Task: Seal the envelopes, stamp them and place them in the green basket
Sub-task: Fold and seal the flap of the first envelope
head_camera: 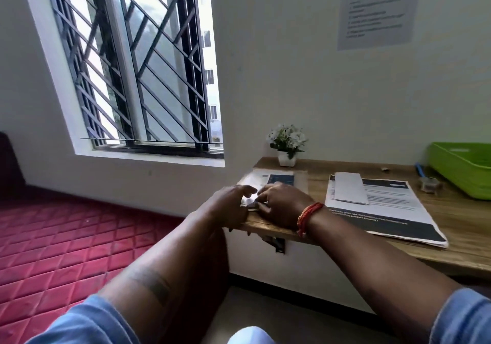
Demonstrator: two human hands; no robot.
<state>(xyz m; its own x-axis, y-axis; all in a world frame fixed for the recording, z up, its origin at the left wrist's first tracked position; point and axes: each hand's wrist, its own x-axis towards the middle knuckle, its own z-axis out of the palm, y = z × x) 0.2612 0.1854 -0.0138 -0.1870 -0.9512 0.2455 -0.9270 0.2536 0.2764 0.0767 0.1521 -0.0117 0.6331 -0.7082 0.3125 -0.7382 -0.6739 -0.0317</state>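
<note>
Lying under both hands [281, 205] at the desk's [451, 226] corner, an envelope [248, 200].

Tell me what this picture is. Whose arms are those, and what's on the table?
The camera sits on a person's head, so you see their own arms reaching out. The left hand and right hand are together at the corner of a wooden table, fingers on a small pale paper, maybe an envelope; it's too hidden to be sure. Beside them lies a printed sheet with a folded white paper on top. Further back are a little flower pot and the green basket.
</note>
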